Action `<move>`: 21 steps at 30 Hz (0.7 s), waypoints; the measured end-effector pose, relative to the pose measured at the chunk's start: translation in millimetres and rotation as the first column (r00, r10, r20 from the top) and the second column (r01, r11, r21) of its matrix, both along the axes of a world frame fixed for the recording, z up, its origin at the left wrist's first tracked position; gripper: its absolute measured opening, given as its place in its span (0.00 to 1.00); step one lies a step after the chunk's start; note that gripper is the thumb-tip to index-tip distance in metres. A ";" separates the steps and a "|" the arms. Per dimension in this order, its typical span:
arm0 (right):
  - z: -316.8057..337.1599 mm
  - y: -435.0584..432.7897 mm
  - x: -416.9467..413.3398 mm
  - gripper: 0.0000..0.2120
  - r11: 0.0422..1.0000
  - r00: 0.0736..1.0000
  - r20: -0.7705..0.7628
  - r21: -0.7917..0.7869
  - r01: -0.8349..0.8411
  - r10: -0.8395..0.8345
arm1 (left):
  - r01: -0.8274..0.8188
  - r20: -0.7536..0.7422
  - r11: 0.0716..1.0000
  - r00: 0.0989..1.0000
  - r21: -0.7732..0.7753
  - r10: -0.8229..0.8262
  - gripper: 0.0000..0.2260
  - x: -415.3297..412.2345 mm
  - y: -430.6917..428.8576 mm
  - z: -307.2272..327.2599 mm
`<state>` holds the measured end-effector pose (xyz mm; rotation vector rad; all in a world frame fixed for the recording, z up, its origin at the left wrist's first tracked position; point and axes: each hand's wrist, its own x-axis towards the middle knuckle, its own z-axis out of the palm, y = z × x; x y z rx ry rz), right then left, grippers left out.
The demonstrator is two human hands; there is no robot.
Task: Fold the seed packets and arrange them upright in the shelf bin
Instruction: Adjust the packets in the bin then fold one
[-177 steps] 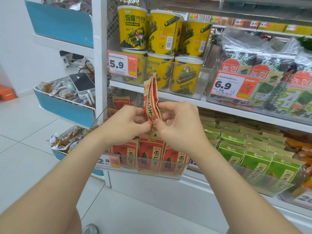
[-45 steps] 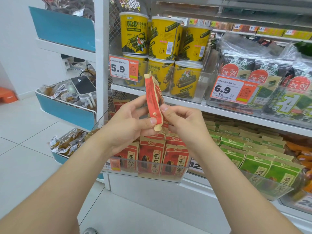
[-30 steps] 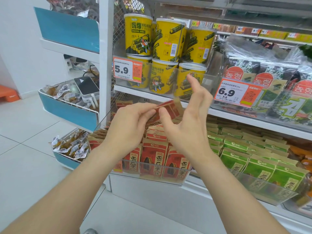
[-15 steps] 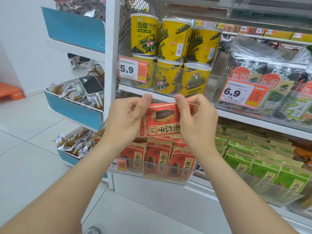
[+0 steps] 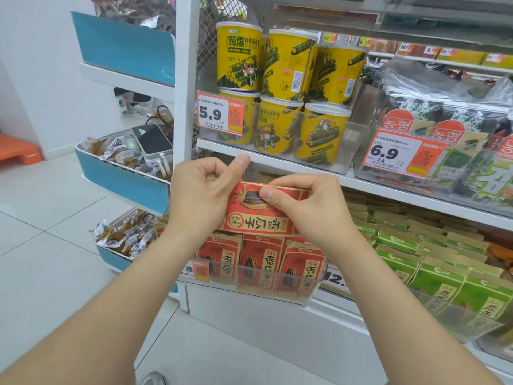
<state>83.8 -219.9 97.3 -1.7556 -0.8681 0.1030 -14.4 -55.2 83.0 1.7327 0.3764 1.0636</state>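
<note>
both hands pinching red seed packet (image 5: 261, 215) sideways: left hand (image 5: 201, 198) clamps end, right hand (image 5: 301, 207) thumb presses crease; clear shelf bin (image 5: 277, 284) at 6 o'clock, probably next stop

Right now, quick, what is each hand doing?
Left hand: closed, pinching the red seed packet at its left end.
Right hand: closed on the same packet, thumb pressing its front.

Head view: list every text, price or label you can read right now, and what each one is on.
"5.9": orange price tag before the yellow canisters.
"6.9", with "7.5" beneath: price tag on the seaweed bin.
"농형": red labels on the seaweed packs.
"香瓜子": held red seed packet, sideways, and the packets in the clear shelf bin.
"12.": partly hidden tag.
Barcodes and small print: unreadable.
</note>
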 end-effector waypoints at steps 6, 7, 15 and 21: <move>-2.8 4.0 0.7 0.10 0.956 0.975 -0.176 0.237 0.173 -0.133 | 0.256 -0.057 0.955 0.962 -0.150 -0.267 0.16 -4.4 1.9 4.8; -3.1 3.4 1.8 0.17 0.960 0.974 -0.201 0.236 0.150 -0.103 | 0.226 -0.050 0.959 0.970 -0.172 -0.238 0.16 -3.8 3.2 3.1; -11.0 15.3 2.7 0.12 0.953 0.962 0.031 0.146 0.264 -0.271 | 0.131 -0.193 0.972 0.966 -0.196 -0.169 0.16 4.9 25.0 -4.9; -23.8 36.0 15.4 0.11 0.964 0.856 0.444 0.085 0.252 -0.263 | 0.085 -0.597 0.974 0.800 0.210 0.059 0.06 -1.9 49.1 -12.4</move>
